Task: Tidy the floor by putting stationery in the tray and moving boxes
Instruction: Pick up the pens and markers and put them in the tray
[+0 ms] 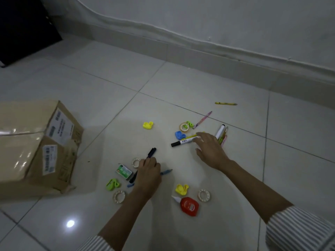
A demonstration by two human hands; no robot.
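my right hand (210, 151) is spread wide and flat, holding nothing, its fingertips (196, 138) resting on the tail end of the white marker (184, 141). that marker lies on the floor (181, 78) almost straight across me, black cap toward 9 o'clock and tail toward 3. it sits at about 10 o'clock from my palm, crosswise to my fingers. i judge the next move is to curl the fingers round the barrel there, and the right hand is plainly the nearer one.

a yellow pen (193, 136) lies against the marker's far side and a blue tape dispenser (179, 135) is just beyond at 11 o'clock, so a careless scoop could drag either along. a bundle of pens (222, 134) lies just past my knuckles at 1 o'clock; i cannot tell whether my little finger touches it.

my left hand (147, 171) is curled round a dark marker (152, 153) that pokes out toward 1 o'clock. a blue pen (166, 172) sticks out from under the palm toward 3 o'clock, and i cannot tell if it is held too. a green staples box (124, 172) and a tape roll (135, 162) lie just beside that hand at 9 to 10 o'clock. a red glue bottle (188, 206) lies well apart at 6 o'clock of the white marker. the cardboard box (36, 147) stands off at 9 o'clock. no tray is in view.
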